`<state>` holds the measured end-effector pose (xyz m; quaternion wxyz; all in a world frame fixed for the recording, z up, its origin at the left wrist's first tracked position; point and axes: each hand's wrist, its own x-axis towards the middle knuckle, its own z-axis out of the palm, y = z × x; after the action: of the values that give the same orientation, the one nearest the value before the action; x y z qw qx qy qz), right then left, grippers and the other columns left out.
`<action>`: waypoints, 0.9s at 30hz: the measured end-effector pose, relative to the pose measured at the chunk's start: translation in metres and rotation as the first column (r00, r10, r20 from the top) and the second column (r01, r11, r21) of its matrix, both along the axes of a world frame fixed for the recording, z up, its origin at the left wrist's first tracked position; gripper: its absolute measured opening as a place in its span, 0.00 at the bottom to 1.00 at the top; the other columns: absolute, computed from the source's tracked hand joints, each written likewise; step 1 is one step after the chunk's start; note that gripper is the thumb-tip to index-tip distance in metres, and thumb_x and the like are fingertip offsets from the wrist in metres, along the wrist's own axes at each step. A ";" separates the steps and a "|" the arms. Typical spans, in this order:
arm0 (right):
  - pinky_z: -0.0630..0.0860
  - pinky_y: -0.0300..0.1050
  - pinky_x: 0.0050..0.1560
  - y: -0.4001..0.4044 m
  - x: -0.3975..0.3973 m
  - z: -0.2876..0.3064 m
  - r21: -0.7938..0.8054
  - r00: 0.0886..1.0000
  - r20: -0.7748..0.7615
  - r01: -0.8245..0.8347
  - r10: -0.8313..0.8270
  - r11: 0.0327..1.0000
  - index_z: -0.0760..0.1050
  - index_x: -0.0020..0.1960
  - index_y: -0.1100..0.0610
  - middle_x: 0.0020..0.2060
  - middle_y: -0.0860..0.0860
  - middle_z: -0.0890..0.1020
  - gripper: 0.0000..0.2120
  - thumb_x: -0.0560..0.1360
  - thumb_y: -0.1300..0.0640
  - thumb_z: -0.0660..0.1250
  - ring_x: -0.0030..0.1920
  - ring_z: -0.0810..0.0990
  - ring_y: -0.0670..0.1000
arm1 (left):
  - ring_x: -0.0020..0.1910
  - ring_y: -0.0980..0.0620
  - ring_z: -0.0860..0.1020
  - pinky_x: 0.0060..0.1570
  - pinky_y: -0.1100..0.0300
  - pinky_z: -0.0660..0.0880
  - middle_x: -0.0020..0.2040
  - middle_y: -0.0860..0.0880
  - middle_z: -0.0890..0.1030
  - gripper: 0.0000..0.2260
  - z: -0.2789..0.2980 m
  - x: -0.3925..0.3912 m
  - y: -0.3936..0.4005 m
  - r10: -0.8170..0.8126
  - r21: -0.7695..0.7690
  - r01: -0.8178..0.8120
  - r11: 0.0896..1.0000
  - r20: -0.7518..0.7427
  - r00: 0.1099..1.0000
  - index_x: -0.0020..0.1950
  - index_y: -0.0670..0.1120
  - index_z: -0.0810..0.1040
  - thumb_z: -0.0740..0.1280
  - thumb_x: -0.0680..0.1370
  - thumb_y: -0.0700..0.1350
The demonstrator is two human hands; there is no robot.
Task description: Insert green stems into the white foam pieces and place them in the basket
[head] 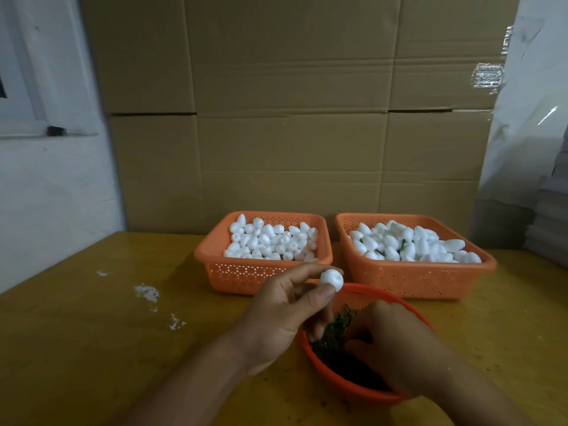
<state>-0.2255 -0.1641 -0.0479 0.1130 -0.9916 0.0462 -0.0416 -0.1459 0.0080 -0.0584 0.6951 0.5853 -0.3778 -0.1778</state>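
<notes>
Foam first: we see a small white foam piece (331, 279), rounded and egg-like, pinched in the left hand (284, 305) above the round orange bowl (412, 312) of green stems (333, 333). Right hand (396, 342) reaches into the stems — grip unclear. Behind, left basket (215, 250) holds plain foam pieces; right basket (415, 278) holds stemmed ones.

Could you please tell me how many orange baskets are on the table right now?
3: a left rectangular basket and a right rectangular basket side by side before the cardboard, and a round basket of green stems nearest the person.
</notes>
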 end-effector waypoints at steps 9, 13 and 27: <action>0.79 0.42 0.45 -0.003 -0.004 0.005 0.174 0.985 0.165 0.023 -0.052 0.985 0.85 0.49 0.45 0.40 0.43 0.85 0.08 0.70 0.50 0.77 0.41 0.81 0.42 | 0.35 0.52 0.76 0.32 0.62 0.70 0.40 0.46 0.80 0.12 -0.001 -0.001 0.001 0.005 -0.028 -0.008 1.000 -0.096 0.995 0.55 0.44 0.83 0.69 0.75 0.48; 0.77 0.34 0.39 -0.005 -0.005 0.005 0.275 0.984 0.173 -0.009 -0.041 0.961 0.86 0.42 0.44 0.35 0.40 0.85 0.03 0.70 0.52 0.77 0.38 0.81 0.37 | 0.33 0.50 0.75 0.32 0.61 0.69 0.39 0.44 0.79 0.11 -0.001 -0.001 0.002 -0.004 -0.058 -0.006 0.998 -0.174 0.985 0.55 0.44 0.77 0.69 0.76 0.47; 0.75 0.36 0.29 0.000 -0.013 0.007 0.486 0.959 0.282 -0.146 0.003 0.862 0.83 0.45 0.42 0.32 0.43 0.84 0.05 0.70 0.49 0.77 0.27 0.81 0.45 | 0.31 0.53 0.72 0.31 0.62 0.68 0.37 0.46 0.75 0.14 -0.004 0.000 0.000 -0.004 -0.051 -0.011 0.999 -0.292 0.956 0.54 0.43 0.79 0.65 0.79 0.52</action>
<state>-0.2383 -0.1643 -0.0405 0.3739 -0.9137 0.0009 -0.1594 -0.1461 0.0081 -0.0624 0.7584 0.5351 -0.2745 -0.2512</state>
